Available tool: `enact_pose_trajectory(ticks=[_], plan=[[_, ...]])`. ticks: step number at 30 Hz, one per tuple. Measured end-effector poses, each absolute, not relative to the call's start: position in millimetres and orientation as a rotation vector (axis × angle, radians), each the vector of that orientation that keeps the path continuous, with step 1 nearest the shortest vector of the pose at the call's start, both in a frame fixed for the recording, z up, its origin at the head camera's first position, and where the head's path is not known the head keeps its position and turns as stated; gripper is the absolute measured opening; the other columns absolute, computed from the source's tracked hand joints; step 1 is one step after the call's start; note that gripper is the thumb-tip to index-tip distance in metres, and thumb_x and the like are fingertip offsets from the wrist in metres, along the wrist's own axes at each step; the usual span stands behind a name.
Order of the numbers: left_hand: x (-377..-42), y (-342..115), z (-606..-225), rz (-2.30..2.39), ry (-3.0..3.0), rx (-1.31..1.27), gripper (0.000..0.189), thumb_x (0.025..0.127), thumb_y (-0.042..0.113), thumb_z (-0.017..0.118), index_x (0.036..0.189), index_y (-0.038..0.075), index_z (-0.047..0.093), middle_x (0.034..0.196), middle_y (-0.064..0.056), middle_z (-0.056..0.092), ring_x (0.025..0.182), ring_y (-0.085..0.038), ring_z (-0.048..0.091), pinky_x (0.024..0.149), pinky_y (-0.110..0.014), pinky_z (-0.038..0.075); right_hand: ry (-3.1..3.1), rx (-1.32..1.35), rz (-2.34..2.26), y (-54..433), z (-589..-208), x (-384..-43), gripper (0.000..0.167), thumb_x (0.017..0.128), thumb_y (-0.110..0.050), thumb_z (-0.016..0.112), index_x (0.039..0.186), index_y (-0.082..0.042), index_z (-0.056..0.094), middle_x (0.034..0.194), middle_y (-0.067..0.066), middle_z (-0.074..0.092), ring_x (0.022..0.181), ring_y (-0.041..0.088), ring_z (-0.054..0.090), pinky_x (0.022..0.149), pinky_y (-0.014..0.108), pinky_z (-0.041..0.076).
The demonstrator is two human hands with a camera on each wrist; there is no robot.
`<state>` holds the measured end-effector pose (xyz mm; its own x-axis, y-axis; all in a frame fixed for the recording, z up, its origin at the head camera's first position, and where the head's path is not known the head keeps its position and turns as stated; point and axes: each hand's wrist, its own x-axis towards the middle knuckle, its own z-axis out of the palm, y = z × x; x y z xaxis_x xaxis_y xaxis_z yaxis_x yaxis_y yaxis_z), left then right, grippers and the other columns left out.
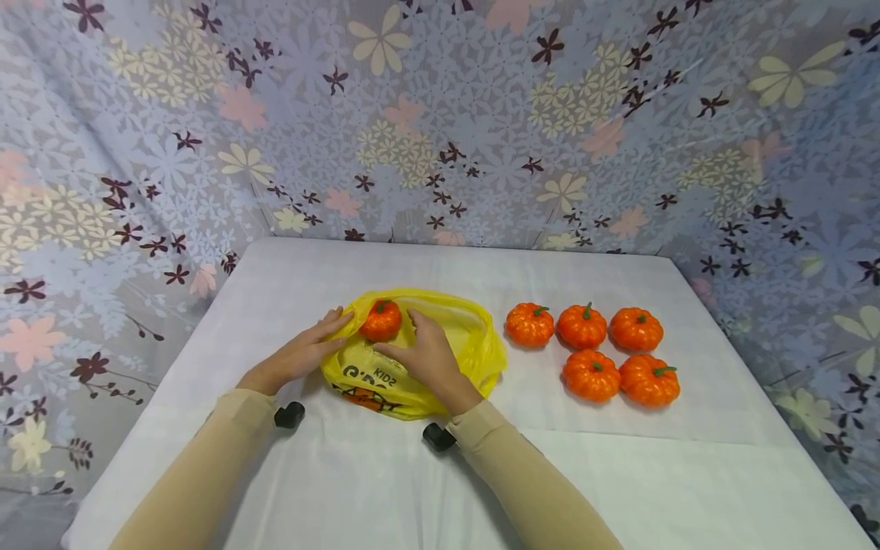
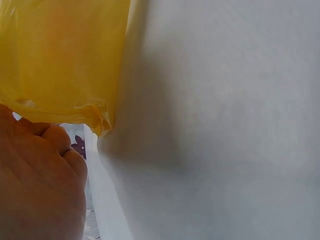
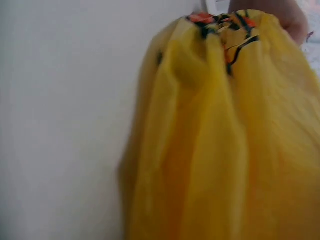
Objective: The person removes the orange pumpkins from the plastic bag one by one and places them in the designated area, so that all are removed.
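Observation:
A yellow plastic bag (image 1: 474, 359) with dark lettering and an orange print lies on the table, its mouth spread wide. At its left edge, my left hand (image 1: 302, 355) holds the rim, fingers reaching along the plastic. In the left wrist view the left hand (image 2: 40, 185) shows beside the bag (image 2: 65, 60). One small orange pumpkin (image 1: 380, 321) with a green stem sits in the bag's mouth near those fingertips. My right hand (image 1: 431, 355) reaches over the near rim, thumb and fingers spread just right of that pumpkin. The bag's folds (image 3: 215, 135) fill the right wrist view.
Several orange pumpkins (image 1: 581, 327) with green stems stand in two rows to the right of the bag. The table (image 1: 619, 489) has a white cloth. A flowered curtain (image 1: 440, 137) rises behind it and at both sides.

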<state>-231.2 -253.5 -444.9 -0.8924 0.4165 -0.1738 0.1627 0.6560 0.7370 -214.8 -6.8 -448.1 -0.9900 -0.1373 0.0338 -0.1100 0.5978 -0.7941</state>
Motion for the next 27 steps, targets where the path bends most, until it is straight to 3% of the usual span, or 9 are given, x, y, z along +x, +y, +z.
enact_pose_trajectory(ticks=[5, 11, 19, 27], plan=[[-231.7, -252.8, -445.8, 1.086, 2.552, 0.477, 0.059, 0.108, 0.036, 0.039, 0.162, 0.018, 0.023, 0.168, -0.012, 0.003, 0.152, -0.037, -0.001, 0.117, -0.063, 0.000, 2.802, -0.236, -1.365, -12.7, -453.3, -221.3, 0.092, 0.081, -0.046, 0.083, 0.150, 0.001, 0.043, 0.148, 0.016, 0.050, 0.136, 0.031, 0.047, 0.111, 0.044, 0.039], [-230.9, -255.5, -445.5, 1.086, 2.561, 0.503, 0.059, 0.108, 0.035, 0.039, 0.161, 0.016, 0.023, 0.167, -0.015, 0.003, 0.152, -0.038, 0.000, 0.117, -0.064, 0.000, 2.839, -0.384, -1.391, -25.3, -456.2, -230.8, 0.075, 0.082, -0.038, 0.085, 0.140, -0.004, 0.053, 0.129, 0.008, 0.064, 0.116, 0.022, 0.062, 0.097, 0.035, 0.053], [-228.5, -254.2, -443.7, 1.088, 2.566, 0.486, 0.059, 0.108, 0.035, 0.039, 0.161, 0.015, 0.024, 0.167, -0.016, 0.003, 0.152, -0.039, 0.000, 0.117, -0.065, 0.000, 2.892, -0.294, -1.237, -33.4, -455.4, -235.1, 0.088, 0.081, -0.043, 0.084, 0.146, 0.001, 0.046, 0.136, 0.016, 0.055, 0.121, 0.028, 0.057, 0.099, 0.038, 0.051], [-229.5, -248.7, -444.6, 1.101, 2.534, 0.480, 0.060, 0.108, 0.037, 0.039, 0.161, 0.015, 0.024, 0.167, -0.015, 0.003, 0.152, -0.038, -0.001, 0.117, -0.064, -0.001, 2.879, -0.231, -1.372, -30.4, -461.3, -238.0, 0.078, 0.084, -0.038, 0.083, 0.141, 0.003, 0.049, 0.131, 0.015, 0.059, 0.116, 0.028, 0.060, 0.098, 0.039, 0.052]])
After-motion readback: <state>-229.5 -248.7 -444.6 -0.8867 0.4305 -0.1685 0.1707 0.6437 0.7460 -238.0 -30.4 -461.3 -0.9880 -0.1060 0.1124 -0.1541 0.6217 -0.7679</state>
